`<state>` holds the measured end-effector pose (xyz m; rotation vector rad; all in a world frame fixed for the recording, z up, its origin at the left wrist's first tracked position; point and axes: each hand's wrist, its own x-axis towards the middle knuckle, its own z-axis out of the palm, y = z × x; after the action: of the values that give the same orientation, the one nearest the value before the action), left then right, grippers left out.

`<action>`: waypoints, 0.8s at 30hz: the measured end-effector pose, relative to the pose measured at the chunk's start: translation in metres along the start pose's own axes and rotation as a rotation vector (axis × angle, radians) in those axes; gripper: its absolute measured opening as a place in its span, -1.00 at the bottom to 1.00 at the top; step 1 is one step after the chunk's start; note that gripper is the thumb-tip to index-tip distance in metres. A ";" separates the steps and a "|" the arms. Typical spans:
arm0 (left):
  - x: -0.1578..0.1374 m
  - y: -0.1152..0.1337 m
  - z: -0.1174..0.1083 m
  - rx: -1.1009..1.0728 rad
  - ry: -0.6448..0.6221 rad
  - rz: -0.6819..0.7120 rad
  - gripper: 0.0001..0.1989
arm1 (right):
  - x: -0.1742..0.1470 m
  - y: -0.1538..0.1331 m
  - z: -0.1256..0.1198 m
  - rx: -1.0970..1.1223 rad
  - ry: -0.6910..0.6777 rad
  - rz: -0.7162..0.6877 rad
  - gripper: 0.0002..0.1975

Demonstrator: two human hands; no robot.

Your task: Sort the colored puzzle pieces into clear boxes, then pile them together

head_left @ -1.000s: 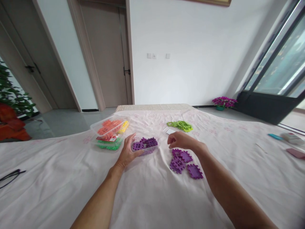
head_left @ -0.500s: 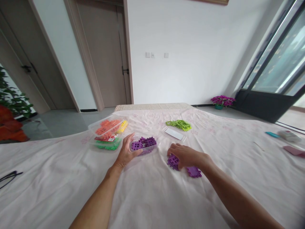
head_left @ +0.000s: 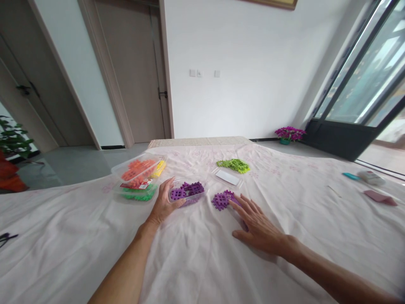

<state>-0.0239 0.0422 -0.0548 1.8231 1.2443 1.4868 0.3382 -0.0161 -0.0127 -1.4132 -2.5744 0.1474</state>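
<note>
My left hand grips the near left side of a clear plastic box, thumb along its front. Inside the box lie several purple lattice building pieces. To the right, more purple lattice pieces rest loose on the cloth. My right hand lies with its fingers spread, the fingertips at the right edge of that loose group. Behind them is a clear lid with a white label.
Clear boxes with orange, green and yellow pieces are stacked at the left. Lime-green pieces lie at the back. A pink cloth, a blue object and dark glasses or cord lie at the table's sides.
My right hand has opened from its grasp and shifted right and down. The loose purple pieces now lie together, closer to the box. My left hand keeps holding the box.
</note>
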 end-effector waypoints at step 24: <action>0.003 -0.004 -0.002 -0.023 0.073 -0.035 -0.11 | 0.141 0.007 0.036 0.162 0.229 0.063 -0.42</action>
<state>-0.0273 0.0464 -0.0558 1.7375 1.2812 1.5544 0.2620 0.1066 -0.0315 -1.3663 -2.2808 0.1866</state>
